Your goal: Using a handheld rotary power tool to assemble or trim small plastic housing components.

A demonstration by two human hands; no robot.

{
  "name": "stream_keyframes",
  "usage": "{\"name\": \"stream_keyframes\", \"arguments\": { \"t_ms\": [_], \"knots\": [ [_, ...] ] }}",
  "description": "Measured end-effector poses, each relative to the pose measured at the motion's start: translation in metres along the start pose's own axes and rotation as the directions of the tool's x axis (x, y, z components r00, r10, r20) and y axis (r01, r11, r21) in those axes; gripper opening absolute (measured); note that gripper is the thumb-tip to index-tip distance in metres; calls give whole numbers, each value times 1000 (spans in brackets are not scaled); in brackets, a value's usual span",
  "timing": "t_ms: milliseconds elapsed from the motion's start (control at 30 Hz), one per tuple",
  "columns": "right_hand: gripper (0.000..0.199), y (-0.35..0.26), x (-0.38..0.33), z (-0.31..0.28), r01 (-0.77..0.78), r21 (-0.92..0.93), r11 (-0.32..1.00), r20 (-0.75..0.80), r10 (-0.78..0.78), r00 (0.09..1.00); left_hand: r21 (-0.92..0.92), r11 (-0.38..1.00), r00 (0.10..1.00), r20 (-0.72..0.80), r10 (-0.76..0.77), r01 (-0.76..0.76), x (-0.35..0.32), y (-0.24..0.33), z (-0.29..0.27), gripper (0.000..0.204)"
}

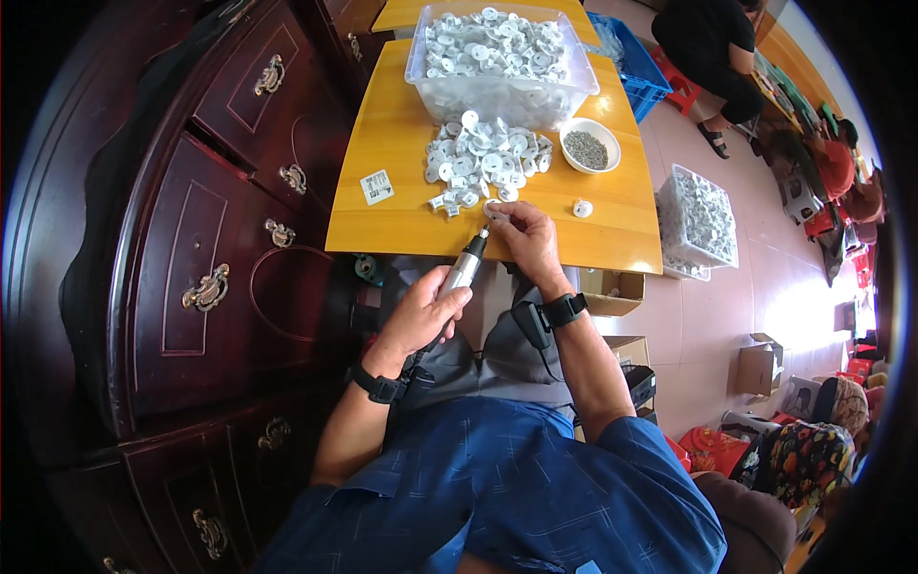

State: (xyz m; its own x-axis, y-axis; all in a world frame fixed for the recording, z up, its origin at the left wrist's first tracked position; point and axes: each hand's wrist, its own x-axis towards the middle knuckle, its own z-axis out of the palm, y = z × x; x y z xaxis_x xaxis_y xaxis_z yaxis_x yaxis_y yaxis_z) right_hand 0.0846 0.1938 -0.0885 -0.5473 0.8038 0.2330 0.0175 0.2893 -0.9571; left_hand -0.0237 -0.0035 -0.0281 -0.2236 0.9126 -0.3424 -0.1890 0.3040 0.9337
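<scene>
My left hand [422, 314] is wrapped round a silver and black electric screwdriver [461, 273], which points away from me and up toward the table edge. At its tip, my right hand [529, 239] pinches a small round white plastic part [491, 208] between thumb and fingers. The bit meets or nearly meets this part; I cannot tell if they touch. Just beyond lies a loose pile of similar white plastic parts [490, 158]. A white bowl [612, 158] of small metal screws [585, 149] stands right of the pile. One single white part [582, 208] lies nearer me.
A clear plastic bin [497, 99] heaped with white parts stands at the table's far end. A printed card [377, 187] lies on the yellow table [382, 230]. Dark wooden drawers [206, 287] flank the left. Another full bin [703, 220] and seated people are at right.
</scene>
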Motion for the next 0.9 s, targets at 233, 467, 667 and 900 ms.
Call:
{"name": "stream_keyframes", "arguments": {
  "t_ms": [233,467,667,900],
  "knots": [
    [19,-4,0,-2,-141,84,986,63,136,989,-125,992,998,54,-30,36,-7,4,0,34],
    [16,-26,9,-56,138,-378,915,-32,-162,986,-141,990,997,71,-14,24,-17,-1,-2,36],
    [18,-49,21,-111,69,-760,646,-21,-131,991,-111,994,999,34,2,1,-29,5,-5,30],
    [16,-52,59,-132,44,-752,658,-47,-120,992,-138,990,1000,-1,6,-7,-34,0,-9,28]
  ]
}}
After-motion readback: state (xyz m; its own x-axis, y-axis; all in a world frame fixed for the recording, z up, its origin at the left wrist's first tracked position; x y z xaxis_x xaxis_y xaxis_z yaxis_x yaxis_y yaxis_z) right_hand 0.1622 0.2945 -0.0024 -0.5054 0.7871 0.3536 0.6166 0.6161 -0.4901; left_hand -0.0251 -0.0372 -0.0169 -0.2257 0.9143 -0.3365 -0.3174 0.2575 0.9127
